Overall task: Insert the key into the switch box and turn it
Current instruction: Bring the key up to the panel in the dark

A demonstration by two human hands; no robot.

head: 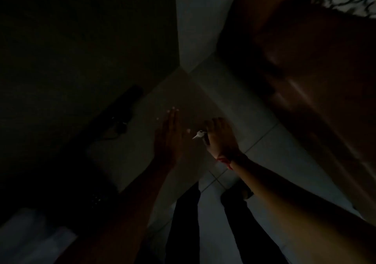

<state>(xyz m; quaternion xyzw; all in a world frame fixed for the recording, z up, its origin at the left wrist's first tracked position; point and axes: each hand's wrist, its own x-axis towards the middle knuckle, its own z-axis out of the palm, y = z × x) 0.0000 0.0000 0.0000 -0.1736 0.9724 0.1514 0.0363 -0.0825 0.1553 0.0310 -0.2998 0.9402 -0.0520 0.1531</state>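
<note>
The scene is very dark. My right hand (220, 136) is closed around a small pale key (198, 135), whose tip points left toward my left hand. A red thread circles the right wrist. My left hand (168, 135) is flat with its fingers stretched out, lying against a pale box-like surface (142, 141) that meets the wall corner. The key's tip hangs a short way off the left thumb. No keyhole shows in the gloom, and I cannot tell whether this pale surface is the switch box.
A dark bar-shaped object with a cable (120, 113) sits on the wall to the left. A brown wooden door or panel (305, 70) fills the right. Below are grey floor tiles (274, 153) and my dark-trousered legs (187, 223).
</note>
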